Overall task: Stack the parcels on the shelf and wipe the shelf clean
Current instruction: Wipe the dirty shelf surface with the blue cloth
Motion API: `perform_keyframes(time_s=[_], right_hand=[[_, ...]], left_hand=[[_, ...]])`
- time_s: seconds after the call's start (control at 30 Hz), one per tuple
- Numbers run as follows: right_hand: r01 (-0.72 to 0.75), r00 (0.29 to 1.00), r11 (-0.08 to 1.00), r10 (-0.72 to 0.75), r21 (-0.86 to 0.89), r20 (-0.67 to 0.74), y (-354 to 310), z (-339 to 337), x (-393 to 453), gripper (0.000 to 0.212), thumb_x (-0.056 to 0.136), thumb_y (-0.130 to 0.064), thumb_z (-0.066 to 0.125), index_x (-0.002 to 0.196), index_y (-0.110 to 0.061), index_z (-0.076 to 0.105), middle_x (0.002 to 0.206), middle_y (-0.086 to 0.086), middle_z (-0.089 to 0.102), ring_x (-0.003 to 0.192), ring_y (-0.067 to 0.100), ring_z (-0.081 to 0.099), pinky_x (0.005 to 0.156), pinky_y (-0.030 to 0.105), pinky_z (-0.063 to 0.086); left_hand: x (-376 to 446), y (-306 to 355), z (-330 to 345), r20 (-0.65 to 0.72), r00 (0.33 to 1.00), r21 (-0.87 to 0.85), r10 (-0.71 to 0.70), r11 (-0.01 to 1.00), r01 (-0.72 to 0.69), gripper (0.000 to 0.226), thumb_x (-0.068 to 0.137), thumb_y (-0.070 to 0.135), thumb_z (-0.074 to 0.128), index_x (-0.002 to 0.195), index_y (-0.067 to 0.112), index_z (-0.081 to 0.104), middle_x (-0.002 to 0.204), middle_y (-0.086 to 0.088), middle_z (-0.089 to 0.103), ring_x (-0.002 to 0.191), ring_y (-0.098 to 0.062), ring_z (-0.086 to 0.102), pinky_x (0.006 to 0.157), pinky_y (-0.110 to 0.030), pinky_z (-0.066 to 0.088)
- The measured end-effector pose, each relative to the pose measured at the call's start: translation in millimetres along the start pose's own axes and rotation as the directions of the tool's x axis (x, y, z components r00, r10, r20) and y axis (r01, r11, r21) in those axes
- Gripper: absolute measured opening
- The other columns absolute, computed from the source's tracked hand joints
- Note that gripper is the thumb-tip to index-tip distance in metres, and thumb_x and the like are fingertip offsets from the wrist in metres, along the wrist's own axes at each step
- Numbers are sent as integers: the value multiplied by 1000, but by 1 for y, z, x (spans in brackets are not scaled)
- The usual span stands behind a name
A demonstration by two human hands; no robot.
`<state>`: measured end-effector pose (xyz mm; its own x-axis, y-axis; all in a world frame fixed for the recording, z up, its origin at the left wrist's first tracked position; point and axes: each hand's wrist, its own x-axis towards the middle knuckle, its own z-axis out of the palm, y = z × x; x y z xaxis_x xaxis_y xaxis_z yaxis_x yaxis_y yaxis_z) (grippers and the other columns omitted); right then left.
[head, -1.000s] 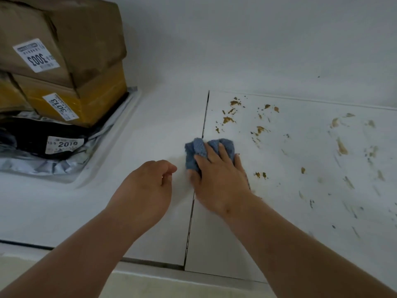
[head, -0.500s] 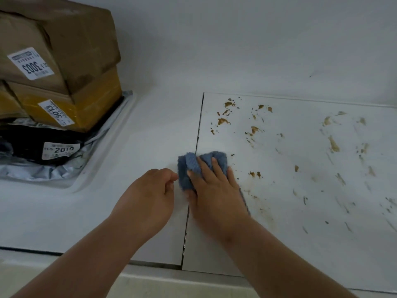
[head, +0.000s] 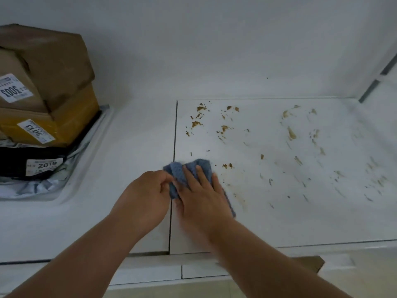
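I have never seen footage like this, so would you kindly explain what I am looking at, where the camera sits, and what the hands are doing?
There is no machine here: a person wears one camera on the head, looking forward and down at their own bare hands. The right hand lies flat on a blue cloth, pressing it onto a white shelf. The left hand is curled at the cloth's left edge and seems to pinch it. Brown smears are scattered over the shelf's right panel. At the far left, parcels are stacked: a brown box on a yellow box, over a black bag.
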<state>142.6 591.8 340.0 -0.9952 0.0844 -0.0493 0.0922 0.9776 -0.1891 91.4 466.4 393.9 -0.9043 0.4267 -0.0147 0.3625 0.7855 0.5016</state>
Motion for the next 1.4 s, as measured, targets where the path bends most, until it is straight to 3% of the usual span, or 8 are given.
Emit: perform_keyframes(time_s=[0.2,0.47,0.63,0.8,0.97,1.1,1.3,1.4], right_hand=[[134,989,986,-139,-97,-47,40,10,-69,55,100,-49,24,153,-34,30,164,-5,21,152,21,11,119,50,12],[-258,966,966,258,17,4,47,-9,-66,75,85,-55,-6,157,-32,-4,164,-6,-17,146,18,-27,119,45,-15],[51,999,997,-51,-54,-2,30,3,-103,49,102,-49,20,146,-38,39,157,-5,38,146,24,32,113,51,31],[-135,990,990,133,-48,-50,99,-6,-98,66,91,-63,-13,153,-43,-2,161,-14,-18,151,16,-17,120,40,-11],[-25,997,996,18,-81,-78,35,2,-66,56,99,-52,29,151,-31,37,161,-2,28,149,29,22,121,49,13],[262,965,961,-261,-84,22,42,-1,-23,55,101,-52,13,154,-40,19,165,-9,7,152,20,-4,120,49,-5],[-118,992,987,122,-111,28,123,-25,32,76,82,-58,-15,155,-38,-8,164,-11,-18,148,13,-24,122,42,-11],[-102,994,989,99,-105,-40,83,-12,13,73,88,-58,-2,157,-36,9,166,-3,2,152,22,-5,121,43,-3]], left_hand=[[1,17,6,64,997,-3,39,999,-39,31,98,24,38,122,28,57,126,6,58,109,-11,55,90,-23,42],[-3,37,10,98,990,-18,103,995,-102,32,99,25,37,125,27,55,125,7,57,97,-11,56,83,-21,43],[-1,31,16,125,989,-24,76,997,-74,30,99,24,39,122,26,57,125,6,59,109,-12,56,89,-23,43],[6,17,11,99,995,-52,7,999,-2,30,98,25,37,121,29,57,109,8,60,77,-6,58,64,-19,42],[18,6,10,36,999,-52,-26,998,27,30,98,25,38,120,28,58,121,7,60,93,-6,58,74,-17,40],[32,12,13,8,999,-52,-36,998,37,29,99,22,39,119,26,59,123,5,59,109,-12,55,88,-21,41],[52,16,14,-30,997,-36,-67,997,66,33,99,25,36,126,30,54,121,8,57,97,-9,54,82,-23,42],[59,13,18,21,997,14,-71,997,70,37,98,23,37,133,28,49,129,5,53,112,-14,54,94,-27,45]])
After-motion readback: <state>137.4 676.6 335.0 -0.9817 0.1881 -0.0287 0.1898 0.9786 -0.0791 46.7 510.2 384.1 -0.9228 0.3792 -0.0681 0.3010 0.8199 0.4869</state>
